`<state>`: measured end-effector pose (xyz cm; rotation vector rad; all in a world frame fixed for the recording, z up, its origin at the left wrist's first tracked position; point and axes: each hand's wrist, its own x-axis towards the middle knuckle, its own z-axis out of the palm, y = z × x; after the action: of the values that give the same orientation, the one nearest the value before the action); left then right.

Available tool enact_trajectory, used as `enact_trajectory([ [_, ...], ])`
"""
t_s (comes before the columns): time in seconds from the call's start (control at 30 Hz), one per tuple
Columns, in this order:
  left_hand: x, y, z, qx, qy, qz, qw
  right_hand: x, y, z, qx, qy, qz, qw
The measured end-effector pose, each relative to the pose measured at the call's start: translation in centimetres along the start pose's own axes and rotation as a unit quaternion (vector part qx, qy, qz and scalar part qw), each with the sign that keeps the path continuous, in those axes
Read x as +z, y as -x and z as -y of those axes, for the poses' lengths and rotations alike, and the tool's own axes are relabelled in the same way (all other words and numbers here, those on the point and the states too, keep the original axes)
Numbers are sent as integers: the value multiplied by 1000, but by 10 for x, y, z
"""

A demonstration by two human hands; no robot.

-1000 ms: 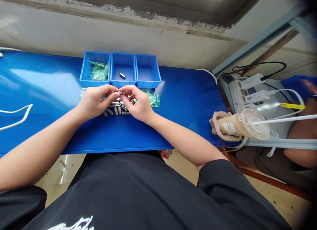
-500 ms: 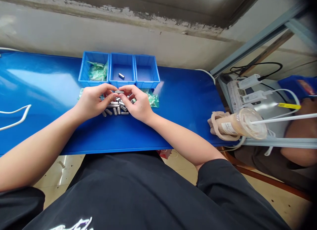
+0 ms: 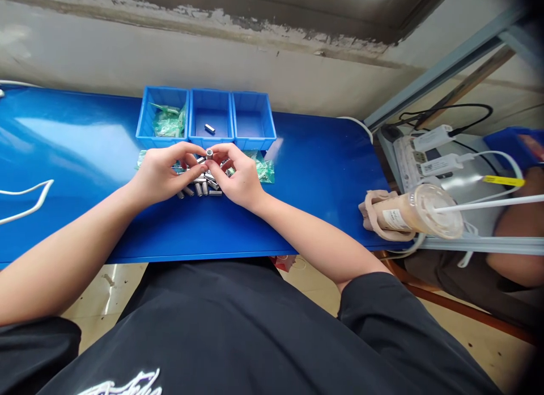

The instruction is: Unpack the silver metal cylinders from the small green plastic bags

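- Left bin: just left of the middle bin, containing a green bag.
- Left hand: in front of the middle bin, fingertips beside the metal piece; cannot tell whether its grip bears on it.
- Metal piece: just in front of the middle bin, hollow end showing.
- Right hand: in front of the middle bin, its grip closed on the piece.

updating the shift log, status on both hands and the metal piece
Right hand pinching metal piece, open end up. Left hand right against it, grip unclear. Hands partly hide loose pieces below.
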<state>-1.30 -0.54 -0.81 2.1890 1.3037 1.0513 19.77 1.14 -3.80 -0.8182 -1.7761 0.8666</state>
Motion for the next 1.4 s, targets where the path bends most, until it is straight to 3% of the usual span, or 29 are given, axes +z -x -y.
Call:
enact_trajectory([
  [0.1,1,1,0,3,11,6,1000,1,1,0,30,-39,13,999],
  [0.23,1,0,0,9,5,-7,1000,2,1,1,22,-72,24,997],
  [0.4,2,0,1,5,-19,-10,1000,1,2,2,0,-32,8,999],
  [0.53,2,0,0,-14,-17,10,1000,2,-2,0,20,-21,-7,1000],
  [1.0,1,0,0,-15,-37,-18,999,-7,-40,-25,125,-48,-8,991],
  [1.23,0,-1,1,-14,-45,-9,999,-7,-41,-42,116,-80,-6,990],
  [1.4,-1,-2,2,-16,-44,-5,999,-10,-36,-30,125,-64,-3,990],
])
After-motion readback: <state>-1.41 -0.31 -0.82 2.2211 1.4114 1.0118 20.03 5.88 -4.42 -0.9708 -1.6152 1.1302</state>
